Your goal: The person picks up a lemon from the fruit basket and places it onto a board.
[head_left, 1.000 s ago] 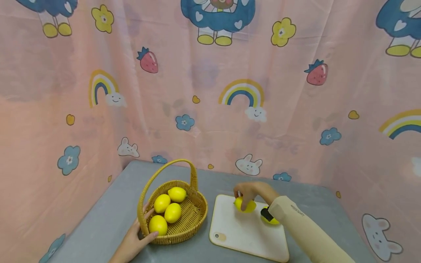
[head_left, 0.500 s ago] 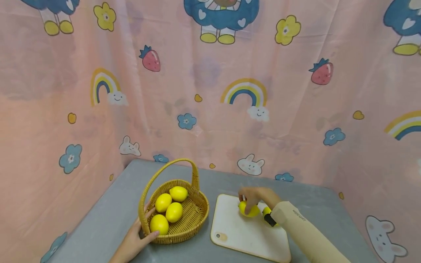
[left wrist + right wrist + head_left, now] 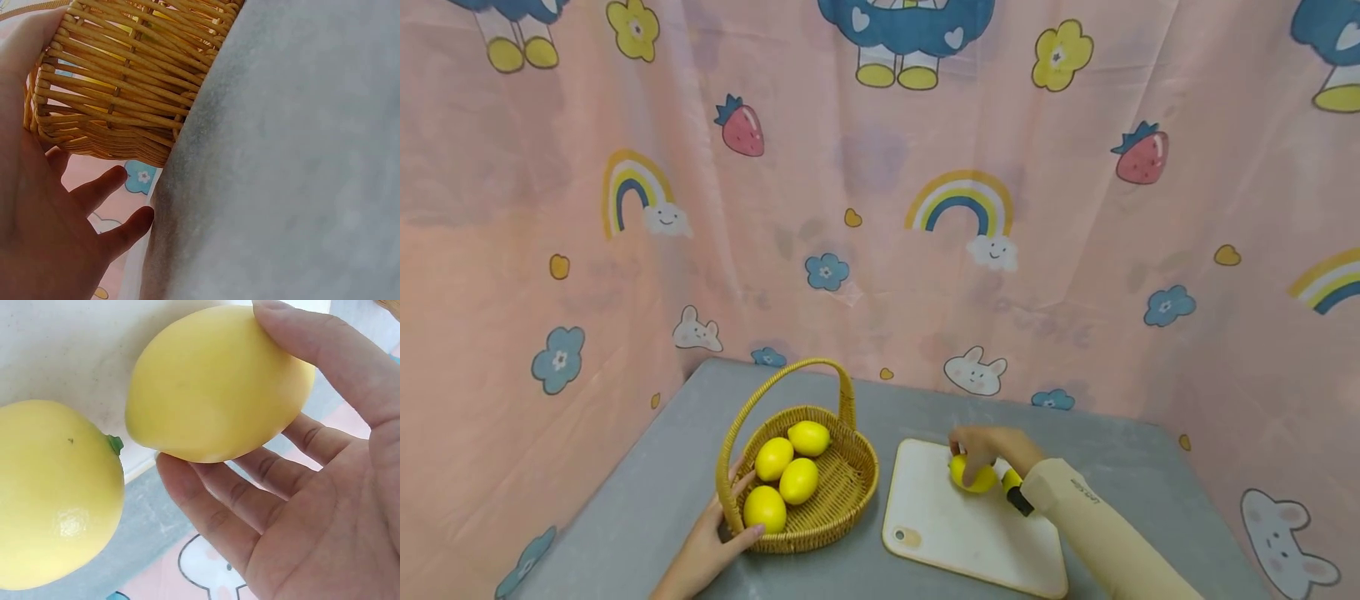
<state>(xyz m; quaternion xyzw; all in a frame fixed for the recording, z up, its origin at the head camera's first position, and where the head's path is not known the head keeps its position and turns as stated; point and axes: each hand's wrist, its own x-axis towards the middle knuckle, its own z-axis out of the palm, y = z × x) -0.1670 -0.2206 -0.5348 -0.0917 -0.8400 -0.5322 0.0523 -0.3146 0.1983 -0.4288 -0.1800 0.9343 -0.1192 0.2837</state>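
The right hand [image 3: 312, 506], half-curled round one lemon [image 3: 212, 387], should pinch evenly, clear of the second lemon [image 3: 53, 494], while the left hand [image 3: 706, 535], fingers spread, holds the basket [image 3: 850, 518].

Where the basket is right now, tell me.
In the head view, the basket stands on the grey table, left of the board, with four lemons inside.
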